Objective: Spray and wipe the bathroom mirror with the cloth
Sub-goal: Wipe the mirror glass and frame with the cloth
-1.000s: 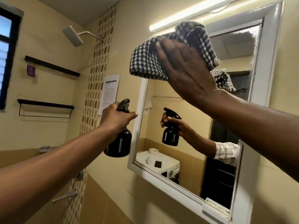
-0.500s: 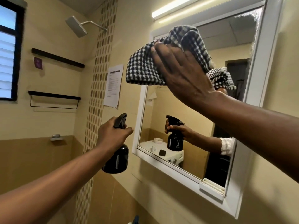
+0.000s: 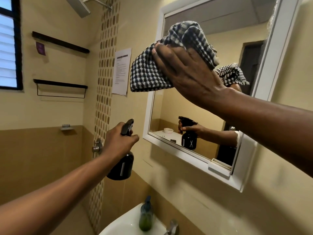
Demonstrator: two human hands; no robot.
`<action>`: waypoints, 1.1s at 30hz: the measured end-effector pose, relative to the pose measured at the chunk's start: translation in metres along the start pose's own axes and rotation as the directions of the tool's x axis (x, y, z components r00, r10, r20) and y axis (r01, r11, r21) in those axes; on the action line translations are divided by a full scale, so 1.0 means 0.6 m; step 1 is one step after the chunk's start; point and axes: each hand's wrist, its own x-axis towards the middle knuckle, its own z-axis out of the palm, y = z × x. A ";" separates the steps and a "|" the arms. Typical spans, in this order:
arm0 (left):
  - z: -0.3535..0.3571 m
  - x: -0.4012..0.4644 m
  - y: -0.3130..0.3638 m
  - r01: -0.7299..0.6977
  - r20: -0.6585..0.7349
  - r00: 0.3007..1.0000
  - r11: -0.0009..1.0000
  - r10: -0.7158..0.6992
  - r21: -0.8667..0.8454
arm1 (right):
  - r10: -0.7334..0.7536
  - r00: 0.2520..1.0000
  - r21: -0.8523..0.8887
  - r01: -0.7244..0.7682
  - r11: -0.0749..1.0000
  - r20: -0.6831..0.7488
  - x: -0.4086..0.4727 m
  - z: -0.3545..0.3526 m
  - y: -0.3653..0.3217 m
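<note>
Right hand (image 3: 189, 72) laid flat, fingers straight, pressing the checked cloth (image 3: 149, 73) against the upper left part of the mirror (image 3: 228, 22); part of the cloth overhung the white frame (image 3: 150, 112) on the left and was bunched above the fingertips. Left hand (image 3: 118, 141) curled round the neck of the black spray bottle (image 3: 121, 167), held out just beside the lower left corner of the frame, nozzle aimed toward the wall or frame more than the glass.

Judged as mid-wipe, with most of the glass below the cloth not yet covered.

Risks from here: loose overhanging cloth likely to drag along the frame instead of the glass, leaving the edge streaked; bunched folds likely to give uneven contact. A squeeze of the trigger at this angle would probably wet the wall or the printed notice (image 3: 121, 72) taped beside the mirror. Lowering the bottle carelessly could knock the green soap dispenser (image 3: 145, 216) standing on the sink (image 3: 122, 228) below, by the tap (image 3: 171, 228).

Writing: a pale vertical label strip on the bottle, nothing legible; in the reflection, a white scissors emblem on the bottle's face. Notice showed a dark heading and lines of small print, too fine to read. Purple sticker (image 3: 40, 48) on the far wall, unreadable.
</note>
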 end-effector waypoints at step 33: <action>0.047 -0.157 -0.070 0.162 0.127 0.980 0.984 -0.152 -0.074 | -0.094 0.988 0.072 0.086 0.994 0.120 -0.070 -0.064 -0.022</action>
